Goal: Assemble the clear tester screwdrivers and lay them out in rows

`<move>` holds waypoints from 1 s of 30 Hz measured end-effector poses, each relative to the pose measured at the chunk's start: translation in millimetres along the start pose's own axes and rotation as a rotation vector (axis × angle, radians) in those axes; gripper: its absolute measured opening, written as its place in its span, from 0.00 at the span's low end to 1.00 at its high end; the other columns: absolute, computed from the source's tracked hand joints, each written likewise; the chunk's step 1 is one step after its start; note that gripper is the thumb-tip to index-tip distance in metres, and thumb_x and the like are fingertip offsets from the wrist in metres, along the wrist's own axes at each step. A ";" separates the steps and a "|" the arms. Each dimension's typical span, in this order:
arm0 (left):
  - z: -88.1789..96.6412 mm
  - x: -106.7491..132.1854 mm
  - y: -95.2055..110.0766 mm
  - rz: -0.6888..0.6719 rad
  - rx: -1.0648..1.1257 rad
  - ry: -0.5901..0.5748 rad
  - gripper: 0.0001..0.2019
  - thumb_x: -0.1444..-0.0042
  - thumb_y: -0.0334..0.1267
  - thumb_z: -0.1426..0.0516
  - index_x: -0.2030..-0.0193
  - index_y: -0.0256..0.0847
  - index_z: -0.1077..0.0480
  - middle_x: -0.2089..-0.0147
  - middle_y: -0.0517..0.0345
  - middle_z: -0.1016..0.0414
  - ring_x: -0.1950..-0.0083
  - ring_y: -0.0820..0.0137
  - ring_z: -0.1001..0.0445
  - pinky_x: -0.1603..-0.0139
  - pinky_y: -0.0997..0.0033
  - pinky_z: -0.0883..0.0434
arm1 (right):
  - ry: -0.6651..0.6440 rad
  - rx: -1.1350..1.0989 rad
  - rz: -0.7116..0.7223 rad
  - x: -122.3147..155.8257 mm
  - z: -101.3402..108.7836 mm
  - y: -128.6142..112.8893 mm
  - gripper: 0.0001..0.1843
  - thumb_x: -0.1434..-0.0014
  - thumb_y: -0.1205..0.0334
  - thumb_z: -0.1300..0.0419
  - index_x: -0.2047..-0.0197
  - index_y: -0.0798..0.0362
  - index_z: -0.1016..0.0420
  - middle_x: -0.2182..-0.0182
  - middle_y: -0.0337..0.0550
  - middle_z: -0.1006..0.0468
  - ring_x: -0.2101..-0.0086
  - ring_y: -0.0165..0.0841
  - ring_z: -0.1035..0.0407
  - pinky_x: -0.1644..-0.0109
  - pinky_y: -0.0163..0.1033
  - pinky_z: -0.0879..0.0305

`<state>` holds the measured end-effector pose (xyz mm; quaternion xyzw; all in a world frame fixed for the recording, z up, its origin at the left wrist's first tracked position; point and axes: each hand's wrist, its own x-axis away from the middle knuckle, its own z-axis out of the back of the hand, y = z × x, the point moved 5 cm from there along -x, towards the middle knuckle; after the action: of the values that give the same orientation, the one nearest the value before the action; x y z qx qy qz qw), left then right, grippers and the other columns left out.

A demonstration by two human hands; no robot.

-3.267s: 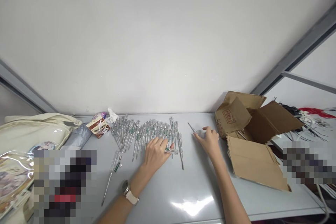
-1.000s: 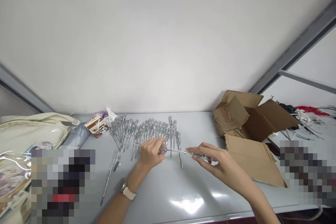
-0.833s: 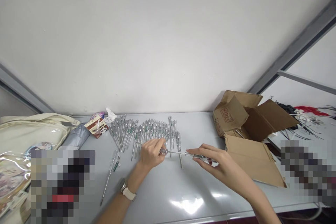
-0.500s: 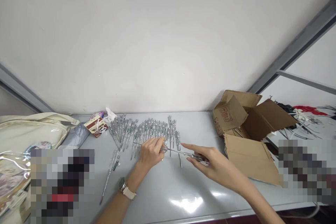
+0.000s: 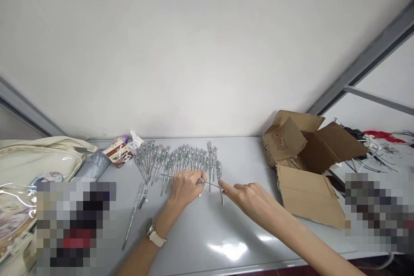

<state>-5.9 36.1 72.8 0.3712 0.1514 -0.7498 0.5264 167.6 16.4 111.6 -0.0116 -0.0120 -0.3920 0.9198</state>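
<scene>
My left hand [image 5: 186, 186] is closed around a clear-handled tester screwdriver [image 5: 200, 181], whose thin shaft points out to the left. In my right hand [image 5: 247, 196] is a second screwdriver [image 5: 213, 185], with its handle hidden behind my fingers. That one's shaft reaches left to the handle end in my left hand; whether the tip sits in it I cannot tell. Beyond my hands lie rows of similar tester screwdrivers [image 5: 184, 158]. A separate tester screwdriver [image 5: 133, 215] rests left of my left hand, beside a small dark green coiled piece [image 5: 141, 202] and a tiny silver part [image 5: 145, 201].
An open cardboard box [image 5: 281, 142] stands at the right, one flap lying toward me. To the left are a cream bag [image 5: 39, 159], a grey folded bundle [image 5: 95, 164], a printed card [image 5: 119, 153] and a crumpled tissue [image 5: 135, 140]. Dark wires [image 5: 352, 136] lie far right.
My right hand has turned over, its back now upward, and shifted slightly left, covering the screwdriver handle that showed before. The handle end in my left hand has tilted toward me.
</scene>
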 end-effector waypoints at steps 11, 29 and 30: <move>-2.1 1.7 -2.0 -0.016 0.059 -0.052 0.14 0.41 0.32 0.44 0.78 0.43 0.28 0.81 0.64 0.26 0.78 0.73 0.30 0.73 0.70 0.42 | -0.359 -0.871 -0.201 -7.2 9.6 17.3 0.25 0.29 0.47 0.59 0.68 0.52 0.31 0.82 0.32 0.40 0.82 0.26 0.39 0.74 0.33 0.47; -7.2 1.1 -3.3 0.022 0.051 -0.195 0.15 0.39 0.34 0.46 0.77 0.41 0.28 0.78 0.61 0.24 0.76 0.73 0.29 0.73 0.71 0.42 | -0.325 -0.868 -0.080 -14.4 4.2 18.2 0.18 0.30 0.53 0.54 0.65 0.51 0.29 0.82 0.30 0.47 0.81 0.25 0.48 0.76 0.31 0.51; -7.9 1.3 -3.3 0.020 0.053 -0.204 0.14 0.40 0.34 0.46 0.77 0.42 0.28 0.78 0.61 0.24 0.76 0.73 0.29 0.73 0.71 0.42 | -0.310 -0.850 -0.072 -14.7 2.7 18.9 0.17 0.30 0.55 0.53 0.65 0.51 0.30 0.82 0.30 0.47 0.81 0.25 0.47 0.76 0.31 0.51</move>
<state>-5.9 41.4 66.0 0.3081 0.0732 -0.7823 0.5364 171.0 40.1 113.7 -0.4462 0.0120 -0.3873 0.8067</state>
